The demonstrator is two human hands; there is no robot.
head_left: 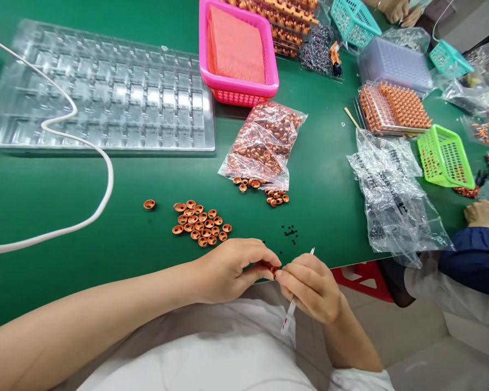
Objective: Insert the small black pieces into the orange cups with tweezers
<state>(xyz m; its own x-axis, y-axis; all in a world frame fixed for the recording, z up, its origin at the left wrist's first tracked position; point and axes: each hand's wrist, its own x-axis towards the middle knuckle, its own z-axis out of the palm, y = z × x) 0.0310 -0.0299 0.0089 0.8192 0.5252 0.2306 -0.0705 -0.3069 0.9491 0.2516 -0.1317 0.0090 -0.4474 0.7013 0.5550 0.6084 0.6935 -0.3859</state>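
My left hand (238, 270) pinches a small copper-coloured ring-like part (274, 270) between thumb and fingertips, near the table edge. My right hand (315, 285) is closed too, its fingertips pressed to the same part. A slim pair of tweezers (288, 317) with a pale handle lies across the right palm, tips poking out above the fingers. Most of the held part is hidden by fingers. Just beyond the hands, tiny black pieces (290, 233) are scattered on the green table (163, 179). Left of them sits a group of copper-coloured rings (199, 225), with one ring (149, 205) apart.
An open bag of copper rings (269, 138) spills a few out. Behind it stands a pink basket (239, 93); a clear plastic tray (106, 92) and white cable (106, 184) lie left. Plastic bags (391, 190) and a green basket (444, 157) are right, near another person's hand (484, 214).
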